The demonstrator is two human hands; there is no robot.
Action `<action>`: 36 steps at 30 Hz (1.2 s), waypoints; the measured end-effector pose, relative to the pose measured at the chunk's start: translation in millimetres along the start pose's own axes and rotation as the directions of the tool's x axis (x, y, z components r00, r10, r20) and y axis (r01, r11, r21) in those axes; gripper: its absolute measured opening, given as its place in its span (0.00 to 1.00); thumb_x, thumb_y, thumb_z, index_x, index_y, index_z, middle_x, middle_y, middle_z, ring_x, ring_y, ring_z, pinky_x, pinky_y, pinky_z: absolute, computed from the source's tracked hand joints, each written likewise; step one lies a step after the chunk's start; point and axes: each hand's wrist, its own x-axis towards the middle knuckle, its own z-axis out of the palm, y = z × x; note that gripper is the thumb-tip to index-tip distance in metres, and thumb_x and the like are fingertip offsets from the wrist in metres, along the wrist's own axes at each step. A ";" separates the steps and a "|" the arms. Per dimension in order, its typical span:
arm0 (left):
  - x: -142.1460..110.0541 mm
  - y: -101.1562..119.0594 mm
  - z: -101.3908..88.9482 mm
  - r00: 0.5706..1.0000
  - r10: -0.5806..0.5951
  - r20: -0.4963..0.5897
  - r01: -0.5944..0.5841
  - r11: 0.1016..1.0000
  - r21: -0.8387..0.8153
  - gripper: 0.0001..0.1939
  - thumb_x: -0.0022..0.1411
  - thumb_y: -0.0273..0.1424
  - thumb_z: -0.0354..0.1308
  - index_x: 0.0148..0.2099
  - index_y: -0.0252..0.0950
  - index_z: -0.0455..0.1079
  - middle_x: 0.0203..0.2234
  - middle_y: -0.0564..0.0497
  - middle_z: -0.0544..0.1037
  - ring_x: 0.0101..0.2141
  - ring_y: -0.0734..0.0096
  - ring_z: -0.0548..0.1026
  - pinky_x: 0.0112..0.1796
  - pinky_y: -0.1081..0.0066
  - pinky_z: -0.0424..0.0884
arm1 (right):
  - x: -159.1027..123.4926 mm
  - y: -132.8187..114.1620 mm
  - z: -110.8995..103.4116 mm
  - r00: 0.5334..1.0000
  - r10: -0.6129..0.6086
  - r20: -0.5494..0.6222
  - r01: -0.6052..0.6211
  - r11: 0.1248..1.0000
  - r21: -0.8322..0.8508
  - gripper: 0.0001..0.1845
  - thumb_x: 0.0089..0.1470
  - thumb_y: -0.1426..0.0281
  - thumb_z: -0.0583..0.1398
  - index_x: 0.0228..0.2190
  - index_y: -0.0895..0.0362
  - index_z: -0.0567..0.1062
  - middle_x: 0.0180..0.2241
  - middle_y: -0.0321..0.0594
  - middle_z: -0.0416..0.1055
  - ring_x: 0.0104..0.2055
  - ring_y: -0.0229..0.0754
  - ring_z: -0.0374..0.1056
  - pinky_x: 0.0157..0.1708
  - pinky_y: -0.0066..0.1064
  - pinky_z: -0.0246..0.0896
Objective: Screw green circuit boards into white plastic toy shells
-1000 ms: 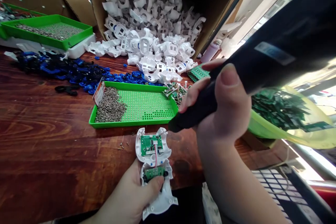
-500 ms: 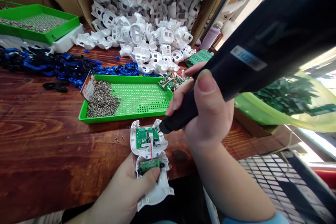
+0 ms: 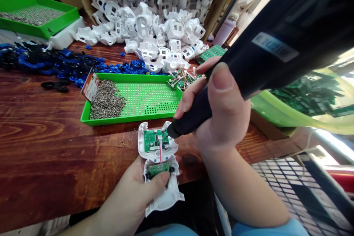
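Near the front edge of the dark, glossy wooden surface (image 3: 41, 147), the left hand (image 3: 132, 199) has its grip closed on a white moulded plastic shell (image 3: 160, 177), thumb pressed across its lower half. The shell lies open side up, its lower end hanging out past the edge of the wood. Two small green circuit boards (image 3: 155, 141) sit inside it, joined by a thin red wire. The right hand (image 3: 221, 114) is wrapped tight around a thick black electric screwdriver (image 3: 249, 62), smooth and tapering, slanted down from the upper right. Its narrow tip rests at the upper right corner of the top board.

Just beyond the shell lies a shallow green plastic tray (image 3: 149, 99), its floor a grid of tiny holes, with a heap of small grey metal screws (image 3: 106, 99) at its left end. A few loose screws lie scattered on the wood beside the shell. Farther back, curved white shells (image 3: 155, 29) spill from a cardboard box (image 3: 221, 0), and glossy blue plastic parts (image 3: 55, 66) are strewn to the left. A translucent yellow-green bag of green boards (image 3: 304, 103) sits at right.
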 end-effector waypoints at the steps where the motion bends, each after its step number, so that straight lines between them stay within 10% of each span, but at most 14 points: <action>1: 0.0 -0.3 -0.7 1.000 0.003 0.002 -0.003 1.000 0.000 0.18 0.50 0.31 0.66 0.45 0.36 0.71 0.32 0.49 0.77 0.30 0.71 0.72 0.35 0.70 0.69 | -0.2 0.6 -0.7 1.000 -0.004 0.009 0.004 1.000 -0.002 0.12 0.51 0.58 0.59 0.28 0.54 0.67 0.17 0.30 0.61 0.13 0.33 0.59 0.10 0.24 0.52; 36: -2.0 -1.0 0.4 0.999 0.051 0.001 -0.051 0.999 0.004 0.15 0.50 0.30 0.66 0.42 0.34 0.72 0.36 0.47 0.78 0.32 0.71 0.73 0.34 0.72 0.69 | -6.0 9.5 -9.6 0.997 -0.009 0.076 0.001 0.994 0.105 0.07 0.53 0.67 0.57 0.25 0.54 0.66 0.15 0.30 0.61 0.14 0.35 0.59 0.13 0.27 0.53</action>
